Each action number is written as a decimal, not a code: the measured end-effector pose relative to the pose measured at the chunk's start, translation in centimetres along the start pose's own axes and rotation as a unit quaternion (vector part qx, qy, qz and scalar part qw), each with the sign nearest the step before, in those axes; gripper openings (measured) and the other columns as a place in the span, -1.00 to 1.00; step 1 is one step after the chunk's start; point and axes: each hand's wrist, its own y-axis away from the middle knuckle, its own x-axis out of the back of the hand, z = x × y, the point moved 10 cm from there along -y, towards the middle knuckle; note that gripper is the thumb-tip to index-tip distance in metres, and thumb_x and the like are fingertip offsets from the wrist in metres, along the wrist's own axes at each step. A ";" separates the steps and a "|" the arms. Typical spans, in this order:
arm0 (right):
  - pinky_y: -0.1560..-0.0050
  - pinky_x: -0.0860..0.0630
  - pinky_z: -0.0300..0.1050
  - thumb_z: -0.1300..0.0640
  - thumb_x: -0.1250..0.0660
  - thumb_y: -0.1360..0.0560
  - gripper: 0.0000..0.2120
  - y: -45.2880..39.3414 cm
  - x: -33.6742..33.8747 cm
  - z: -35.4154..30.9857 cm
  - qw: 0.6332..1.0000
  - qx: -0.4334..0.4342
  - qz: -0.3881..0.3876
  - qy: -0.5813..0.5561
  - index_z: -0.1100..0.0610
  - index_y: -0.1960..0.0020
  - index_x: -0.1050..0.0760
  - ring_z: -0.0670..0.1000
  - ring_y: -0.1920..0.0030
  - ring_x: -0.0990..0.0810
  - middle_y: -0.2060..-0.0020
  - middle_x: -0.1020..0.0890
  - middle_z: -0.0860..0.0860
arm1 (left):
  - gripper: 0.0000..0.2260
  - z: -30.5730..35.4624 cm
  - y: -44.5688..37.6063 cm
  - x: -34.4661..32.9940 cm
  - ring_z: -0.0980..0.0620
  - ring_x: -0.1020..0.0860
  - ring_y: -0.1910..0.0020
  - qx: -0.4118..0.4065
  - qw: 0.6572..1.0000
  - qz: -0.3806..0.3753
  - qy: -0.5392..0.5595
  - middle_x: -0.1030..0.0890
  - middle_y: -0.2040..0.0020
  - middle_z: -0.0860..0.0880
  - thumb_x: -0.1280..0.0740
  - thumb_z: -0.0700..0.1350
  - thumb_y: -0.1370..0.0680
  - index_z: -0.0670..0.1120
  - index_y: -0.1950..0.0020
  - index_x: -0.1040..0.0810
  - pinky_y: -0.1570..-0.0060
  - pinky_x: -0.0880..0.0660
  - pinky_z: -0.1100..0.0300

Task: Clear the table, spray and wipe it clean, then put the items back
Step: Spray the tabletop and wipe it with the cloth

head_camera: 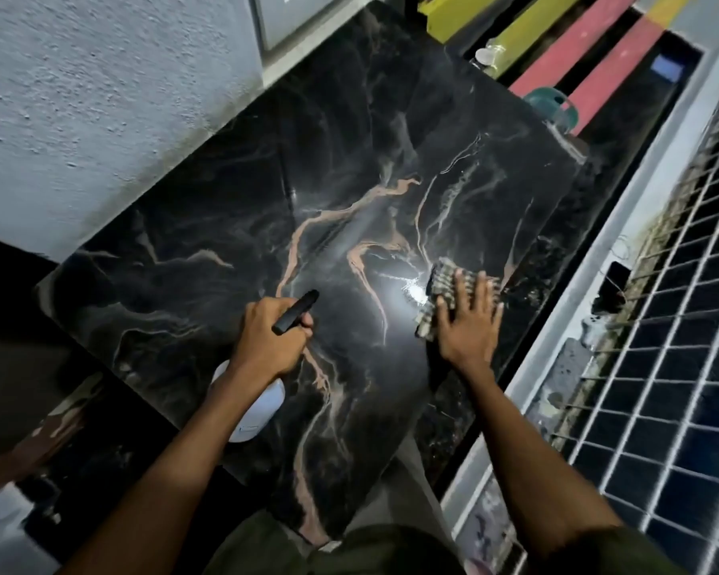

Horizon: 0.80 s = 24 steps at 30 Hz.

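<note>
A black marble-patterned table [233, 226] with tan and white veins fills the middle of the head view. My left hand [268, 340] grips a spray bottle [258, 408] with a white body and a black nozzle, held over the table's near middle and pointing up and to the right. My right hand [470, 321] lies flat with fingers spread on a checked cloth [443, 280], pressing it onto the table near the right edge. A bright wet glare shows just left of the cloth.
A rough grey wall [100, 97] runs along the table's left side. Red and yellow painted slats [578, 56], a teal object [551, 103] and a clear bottle [488, 56] are beyond the far end. A white metal grille [661, 367] stands to the right.
</note>
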 end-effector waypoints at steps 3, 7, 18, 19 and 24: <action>-0.62 0.11 0.26 -0.36 0.22 -0.58 -0.27 -6.2 1.8 -0.2 0.999 -0.038 0.007 -0.010 -0.09 -0.68 0.13 0.14 -0.66 0.18 -0.67 0.14 0.13 | -0.86 0.5 -0.7 -1.6 -0.06 -0.62 0.38 0.015 0.999 0.027 0.006 -0.65 0.36 -0.08 -0.34 -0.28 -0.38 -0.08 0.30 -0.64 0.32 -0.56 0.11; -0.63 0.15 0.24 -0.31 0.14 -0.64 -0.32 -4.7 0.6 -8.6 0.989 0.147 -0.023 0.018 -0.05 -0.68 0.10 0.15 -0.66 0.21 -0.66 0.14 0.16 | -0.87 2.0 -0.6 -4.2 -0.01 -0.62 0.32 0.066 0.995 0.074 0.006 -0.67 0.33 -0.11 -0.36 -0.34 -0.39 -0.16 0.27 -0.66 0.28 -0.53 0.21; -0.63 0.05 0.24 -0.20 -0.04 -0.66 -0.38 -2.8 1.3 -1.1 0.907 0.412 -0.074 0.050 -0.17 -0.67 0.05 0.05 -0.67 0.10 -0.68 0.05 0.02 | -0.83 6.6 -0.2 -9.6 -0.14 -0.60 0.40 0.133 0.986 0.096 0.034 -0.63 0.37 -0.14 -0.28 -0.28 -0.41 -0.08 0.33 -0.58 0.46 -0.48 0.13; -0.64 0.08 0.23 -0.21 0.00 -0.66 -0.39 -6.4 2.2 0.5 0.925 0.371 -0.058 0.058 -0.16 -0.67 0.04 0.06 -0.67 0.08 -0.67 0.04 0.03 | -0.85 7.1 -0.2 -9.7 -0.14 -0.61 0.37 0.128 0.986 0.098 0.041 -0.63 0.37 -0.12 -0.26 -0.23 -0.38 -0.06 0.34 -0.57 0.43 -0.48 0.12; -0.63 0.10 0.25 -0.25 0.12 -0.63 -0.33 -18.6 5.4 2.2 0.988 0.146 -0.034 0.033 -0.04 -0.68 0.10 0.17 -0.66 0.14 -0.66 0.12 0.15 | -0.83 8.0 -0.3 -10.1 -0.11 -0.59 0.40 0.131 0.985 0.107 0.040 -0.63 0.38 -0.12 -0.23 -0.24 -0.36 -0.07 0.36 -0.57 0.40 -0.43 0.16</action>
